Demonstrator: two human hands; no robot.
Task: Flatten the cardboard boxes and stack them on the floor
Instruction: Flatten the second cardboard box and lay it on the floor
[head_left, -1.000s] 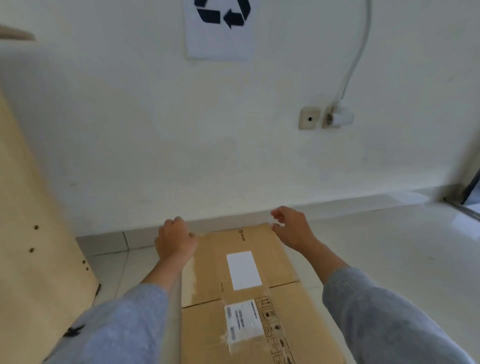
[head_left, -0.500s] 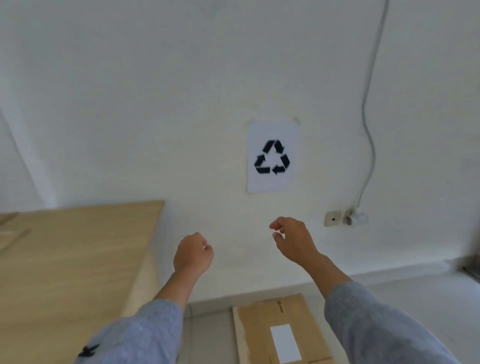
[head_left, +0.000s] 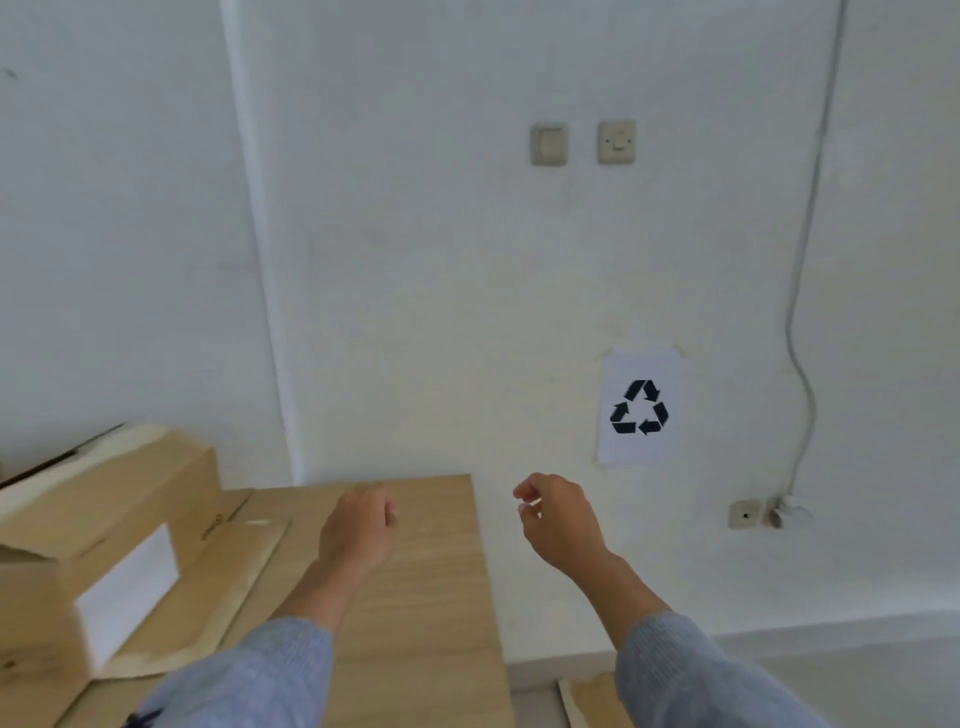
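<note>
The brown rectangular cardboard box (head_left: 98, 525) with a white label sits on the light wooden counter (head_left: 415, 597) at the left of the head view, still erect. A flat cardboard sheet (head_left: 218, 597) lies beneath it. Its long axis runs from near-left to far-right, with the far end pointing toward the white wall (head_left: 415, 260). Another flattened brown cardboard piece (head_left: 587, 701) lies on the floor beside the counter's right edge.

The left hand (head_left: 358, 530) hovers over the counter, its grip loosely curled and holding nothing. The right hand (head_left: 558, 519) hangs beyond the counter edge, its grip narrow, with fingers curled and empty.

Risks, as a judgement:
- The box occupies the counter's left portion, and a one-handed pull could drag the sheet beneath it off the counter.
- A flap at the box's far end appears raised, so it may snag during collapse.
</note>
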